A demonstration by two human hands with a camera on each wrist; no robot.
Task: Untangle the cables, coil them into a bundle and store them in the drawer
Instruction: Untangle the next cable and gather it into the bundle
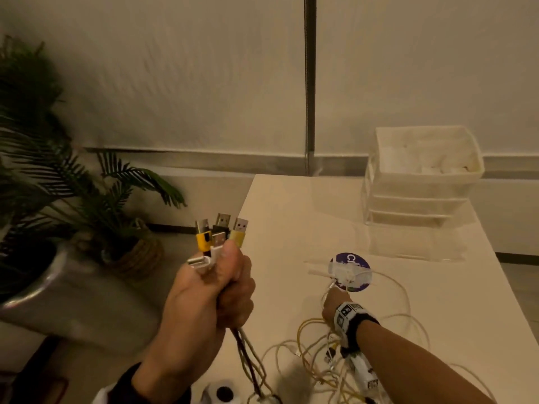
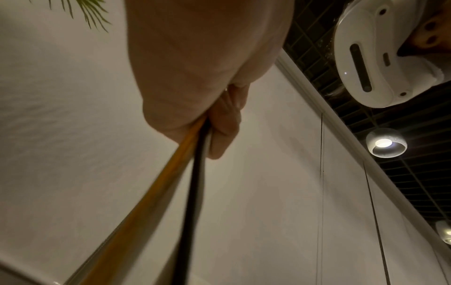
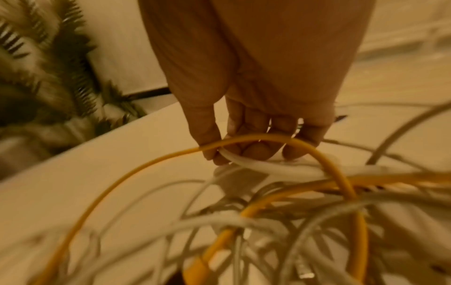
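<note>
My left hand [image 1: 224,282] is raised off the table's left edge and grips a bunch of cable ends, with several USB plugs [image 1: 220,233] in yellow, black and white sticking up above the fist. Yellow and black cords [image 2: 192,164] run down out of that fist. A tangle of yellow and white cables [image 1: 335,354] lies on the white table [image 1: 280,217]. My right hand [image 1: 332,304] is down on the tangle, and its fingertips [image 3: 253,152] pinch a white cable [image 3: 268,166] beside a yellow loop [image 3: 305,146]. The white drawer unit [image 1: 420,182] stands at the back right.
A purple round sticker [image 1: 351,271] lies on the table beyond my right hand, with small white pieces on it. Potted palms [image 1: 73,193] stand on the floor to the left. A white roll with a dark hole [image 1: 223,393] sits at the near edge.
</note>
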